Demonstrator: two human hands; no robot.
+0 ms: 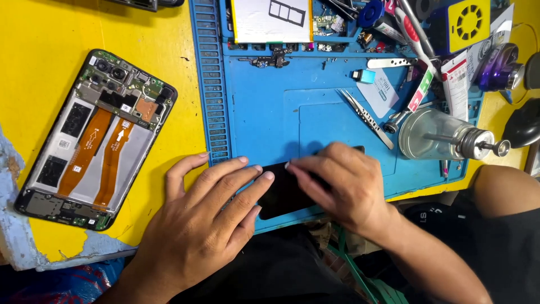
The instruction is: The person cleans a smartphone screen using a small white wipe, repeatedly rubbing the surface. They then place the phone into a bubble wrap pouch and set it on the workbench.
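A black phone [279,194] lies flat on the near edge of the blue work mat [264,118], mostly covered by both hands. My left hand [205,225] rests flat with its fingers spread over the phone's left end. My right hand [340,188] presses down on its right part, fingertips meeting those of the left. An opened phone frame [93,141] with orange flex cables and a bare circuit board lies on the yellow table [45,50] to the left, apart from both hands.
Metal tweezers [368,118] lie on the mat behind my right hand. A glass bottle with a metal pump top [444,138] lies on its side at the right. A white battery [271,21], small parts and tools crowd the mat's far edge.
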